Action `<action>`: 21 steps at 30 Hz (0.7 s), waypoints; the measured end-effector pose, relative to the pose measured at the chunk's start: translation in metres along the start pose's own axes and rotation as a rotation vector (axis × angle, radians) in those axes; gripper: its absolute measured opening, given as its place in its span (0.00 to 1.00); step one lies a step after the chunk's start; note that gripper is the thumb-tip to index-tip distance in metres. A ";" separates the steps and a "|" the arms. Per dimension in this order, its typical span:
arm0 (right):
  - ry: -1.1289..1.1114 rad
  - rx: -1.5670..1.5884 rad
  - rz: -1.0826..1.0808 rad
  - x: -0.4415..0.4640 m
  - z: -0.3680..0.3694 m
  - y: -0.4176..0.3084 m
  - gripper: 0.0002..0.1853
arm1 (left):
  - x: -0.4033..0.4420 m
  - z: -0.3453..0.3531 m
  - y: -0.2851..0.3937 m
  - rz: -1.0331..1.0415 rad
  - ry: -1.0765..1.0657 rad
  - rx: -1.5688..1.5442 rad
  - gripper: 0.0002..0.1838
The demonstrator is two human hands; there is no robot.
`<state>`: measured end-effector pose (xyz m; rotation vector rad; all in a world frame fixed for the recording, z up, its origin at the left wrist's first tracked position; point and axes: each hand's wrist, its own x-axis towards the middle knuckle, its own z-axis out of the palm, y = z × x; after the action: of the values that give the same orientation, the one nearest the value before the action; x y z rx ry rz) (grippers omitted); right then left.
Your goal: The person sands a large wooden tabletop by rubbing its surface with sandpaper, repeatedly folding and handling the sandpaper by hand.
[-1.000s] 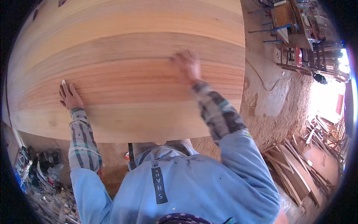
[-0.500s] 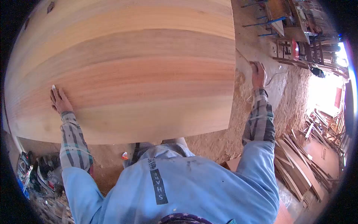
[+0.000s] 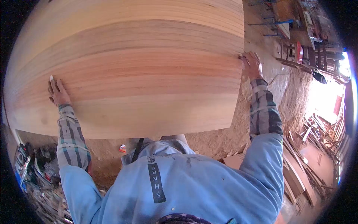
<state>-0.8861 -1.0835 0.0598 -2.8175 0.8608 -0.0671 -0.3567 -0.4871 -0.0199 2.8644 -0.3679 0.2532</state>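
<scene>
A wide wooden panel [image 3: 149,78], made of pale and reddish boards, spreads in front of me. My left hand [image 3: 59,93] lies on its left part with the fingers stretched out, and one fingertip looks white. At the panel's right edge is my right hand [image 3: 252,66], its fingers bent and pressed together against the rim. Something small and dark shows at those fingertips; I cannot make out whether it is a held thing or a shadow.
Loose boards [image 3: 298,175] lie in a pile on the right. Wooden furniture frames and blue metal legs [image 3: 272,23] stand at the upper right. Tools and scraps [image 3: 41,164] cover the lower left. The floor [image 3: 212,145] is dusty, with a small red-and-white packet [image 3: 122,148].
My right hand has moved left and up, from beside the panel to its right edge. My left hand has slid slightly up and left. The view has shifted a little.
</scene>
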 end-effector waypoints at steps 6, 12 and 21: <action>0.051 0.057 -0.152 0.008 0.017 -0.003 0.10 | 0.001 -0.006 0.009 0.006 0.006 -0.020 0.31; -0.005 0.124 -0.097 0.022 0.028 -0.065 0.09 | -0.004 -0.002 0.003 0.006 0.000 0.001 0.31; 0.050 0.281 -0.296 0.066 0.055 -0.184 0.12 | 0.002 0.000 -0.001 0.008 0.020 -0.018 0.33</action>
<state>-0.7244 -0.9613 0.0418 -2.6593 0.3985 -0.2784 -0.3542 -0.4864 -0.0196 2.8415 -0.3757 0.2781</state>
